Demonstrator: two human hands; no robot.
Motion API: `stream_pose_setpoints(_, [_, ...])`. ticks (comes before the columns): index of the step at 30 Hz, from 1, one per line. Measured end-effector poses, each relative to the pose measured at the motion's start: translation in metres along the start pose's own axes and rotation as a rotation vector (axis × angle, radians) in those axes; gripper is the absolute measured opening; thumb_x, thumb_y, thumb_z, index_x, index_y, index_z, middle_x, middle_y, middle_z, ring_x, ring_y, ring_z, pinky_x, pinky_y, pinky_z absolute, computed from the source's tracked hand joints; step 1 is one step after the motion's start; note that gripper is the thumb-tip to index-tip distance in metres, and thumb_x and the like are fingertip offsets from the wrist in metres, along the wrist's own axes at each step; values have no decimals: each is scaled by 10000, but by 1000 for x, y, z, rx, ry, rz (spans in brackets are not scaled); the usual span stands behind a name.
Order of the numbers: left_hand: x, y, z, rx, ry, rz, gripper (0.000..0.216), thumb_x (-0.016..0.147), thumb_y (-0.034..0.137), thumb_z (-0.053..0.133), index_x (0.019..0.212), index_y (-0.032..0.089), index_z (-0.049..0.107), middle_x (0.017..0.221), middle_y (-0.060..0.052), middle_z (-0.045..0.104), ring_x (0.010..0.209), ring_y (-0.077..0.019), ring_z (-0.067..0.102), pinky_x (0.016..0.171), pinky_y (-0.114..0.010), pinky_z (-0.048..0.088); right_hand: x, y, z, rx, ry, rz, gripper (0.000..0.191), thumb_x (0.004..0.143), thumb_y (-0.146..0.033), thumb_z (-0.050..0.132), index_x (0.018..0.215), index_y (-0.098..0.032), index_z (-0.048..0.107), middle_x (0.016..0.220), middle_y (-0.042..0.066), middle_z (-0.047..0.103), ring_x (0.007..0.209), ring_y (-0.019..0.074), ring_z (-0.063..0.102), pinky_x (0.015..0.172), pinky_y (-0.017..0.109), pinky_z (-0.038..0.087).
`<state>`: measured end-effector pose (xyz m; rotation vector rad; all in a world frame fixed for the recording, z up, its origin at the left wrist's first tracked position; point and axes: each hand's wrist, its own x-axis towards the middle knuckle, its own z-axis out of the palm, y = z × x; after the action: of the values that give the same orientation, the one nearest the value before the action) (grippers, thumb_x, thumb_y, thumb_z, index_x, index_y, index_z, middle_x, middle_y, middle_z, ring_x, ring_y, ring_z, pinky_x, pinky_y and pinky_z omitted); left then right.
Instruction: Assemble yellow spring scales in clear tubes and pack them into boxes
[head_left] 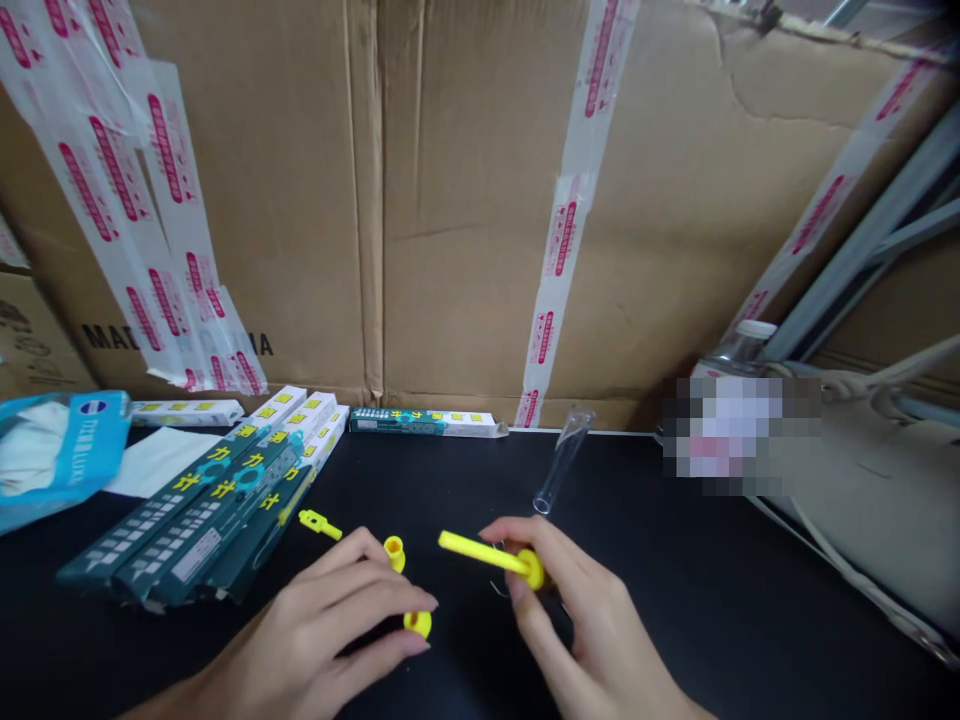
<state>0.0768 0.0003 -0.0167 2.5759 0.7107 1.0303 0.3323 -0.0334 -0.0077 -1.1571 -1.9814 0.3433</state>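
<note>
My left hand [337, 620] pinches a small yellow plastic cap [418, 625] between thumb and fingers, its hollow side showing. Just beyond those fingers, a second yellow cap [394, 553] rests on the black table, close to the index finger. Further left lies a short yellow piece with holes in its flat end [319, 523]. In my right hand [574, 610] is a yellow plastic rod [480, 550] with a round collar, its free end pointing left. Thin bent wire shows beside the right fingers; what it is attached to is hidden. A clear plastic tube [562, 465] lies beyond the right hand.
Several dark green and white boxes [217, 490] lie at the left, with another box [427, 422] along the back. A blue tissue pack [64, 450] is at far left. A cardboard wall [465, 220] rises behind; a bottle [742, 345] and beige bag [862, 500] stand right.
</note>
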Motion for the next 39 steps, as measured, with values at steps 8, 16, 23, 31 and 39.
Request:
stream_pose_setpoints(8, [7, 2, 1, -272, 110, -519, 121, 902, 337, 685, 922, 309, 800, 778, 41, 782, 702, -143, 744, 652, -182, 583, 2, 1, 19, 57, -158, -24, 200, 1027, -161, 397, 1119, -229, 562, 1038, 82, 701, 905, 209, 707, 768, 301, 577])
stream_pose_setpoints(16, [6, -5, 2, -449, 164, -579, 143, 905, 319, 636, 958, 258, 754, 738, 11, 799, 672, -153, 759, 630, -186, 600, -5, 3, 19, 21, -219, 119, 221, 1026, -192, 369, 1220, -249, 458, 817, -16, 625, 662, 165, 628, 616, 267, 506])
stream_pose_setpoints(23, [5, -2, 4, -413, 128, -550, 143, 948, 359, 609, 1028, 275, 694, 857, 6, 804, 769, -167, 774, 724, -216, 619, -3, 2, 17, 29, -238, 92, 197, 996, -164, 361, 1136, -253, 467, 763, -38, 553, 616, 154, 573, 581, 264, 447])
stream_pose_setpoints(31, [-2, -2, 5, -203, 128, -520, 195, 930, 417, 634, 1017, 269, 726, 788, 15, 689, 686, -152, 685, 599, -199, 569, -4, 3, 20, 45, -244, 158, 192, 989, -197, 383, 1158, -253, 455, 770, -34, 562, 643, 171, 591, 574, 275, 442])
stream_pose_setpoints(39, [-2, 0, 4, -131, 167, -389, 99, 904, 318, 683, 986, 298, 735, 729, 54, 669, 612, -115, 651, 602, -168, 550, -1, -1, 18, 23, -234, 63, 150, 1021, -212, 399, 1072, -233, 538, 879, 13, 635, 710, 165, 633, 660, 279, 512])
